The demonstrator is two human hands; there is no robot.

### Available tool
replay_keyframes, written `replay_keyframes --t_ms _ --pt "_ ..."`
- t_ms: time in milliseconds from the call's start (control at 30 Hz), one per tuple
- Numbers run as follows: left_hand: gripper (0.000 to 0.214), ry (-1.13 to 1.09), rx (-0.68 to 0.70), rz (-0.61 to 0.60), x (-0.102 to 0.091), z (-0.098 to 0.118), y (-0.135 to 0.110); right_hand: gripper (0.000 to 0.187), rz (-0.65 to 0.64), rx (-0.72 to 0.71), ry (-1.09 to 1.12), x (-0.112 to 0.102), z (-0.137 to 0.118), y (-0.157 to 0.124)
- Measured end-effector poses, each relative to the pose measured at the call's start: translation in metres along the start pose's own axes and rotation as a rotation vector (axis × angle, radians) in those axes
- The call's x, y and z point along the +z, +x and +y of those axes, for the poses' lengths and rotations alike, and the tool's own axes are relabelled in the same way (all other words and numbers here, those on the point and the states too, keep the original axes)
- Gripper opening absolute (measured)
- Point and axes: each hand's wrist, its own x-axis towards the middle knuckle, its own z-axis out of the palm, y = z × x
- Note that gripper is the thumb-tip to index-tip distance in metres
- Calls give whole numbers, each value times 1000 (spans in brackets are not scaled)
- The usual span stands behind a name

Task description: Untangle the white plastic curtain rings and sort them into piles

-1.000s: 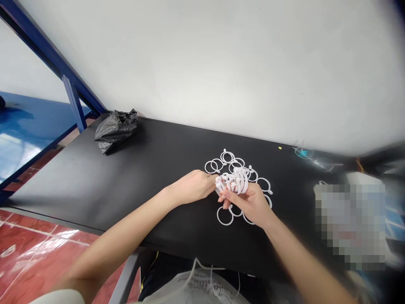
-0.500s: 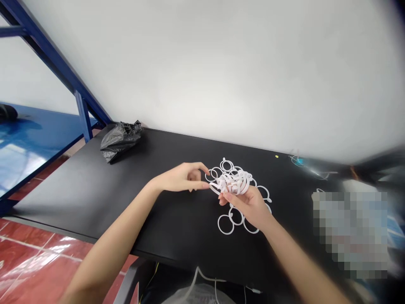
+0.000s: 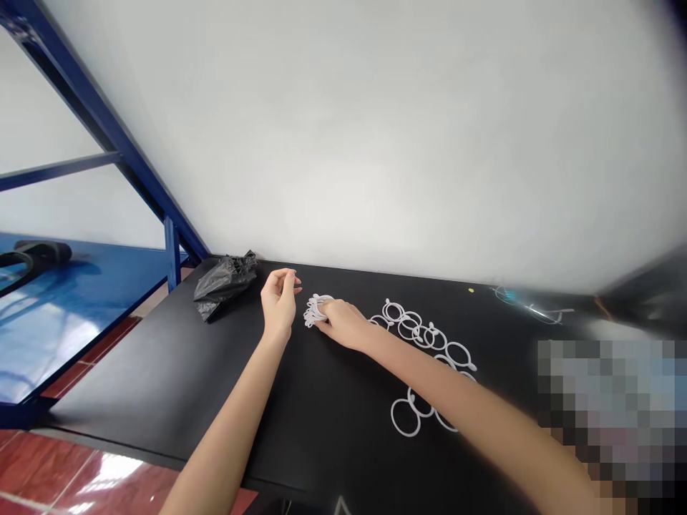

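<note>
Your right hand (image 3: 340, 320) has its thumb and fingers closed around a bunch of white rings (image 3: 312, 312), low over the black table (image 3: 215, 386). You hide part of that bunch with your fingers, so I cannot tell whether it rests on the tabletop. The rings look smooth and crowd past your fingertips; if your pinch loosens unevenly, a few could slip out and scatter. Their small knobs could also catch on each other, dragging extra rings along.

Your left hand (image 3: 279, 293) stands beside the bunch, apart from it, fingers curled and no ring visible in it; I cannot tell whether thumb and fingertips meet. A careless swing of it could knock the bunch or brush the crumpled black bag (image 3: 222, 285) just behind.

Watch your right forearm (image 3: 429, 368) too: it crosses above the loose rings (image 3: 419, 337), hiding some from you. If that arm sinks or sweeps sideways, it could push overlapping rings about, perhaps towards the table's near edge.
</note>
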Motion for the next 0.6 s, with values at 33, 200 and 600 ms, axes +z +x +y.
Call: replay_keyframes --t_ms 33,200,600 --pt "26 38 -6 -11 -1 -3 2 19 4 3 -9 1 2 1" --pt "27 164 -10 -132 0 -18 4 17 30 3 7 -9 9 -5" --pt "20 561 154 -412 4 -25 -11 6 81 -47 179 -20 24 -23"
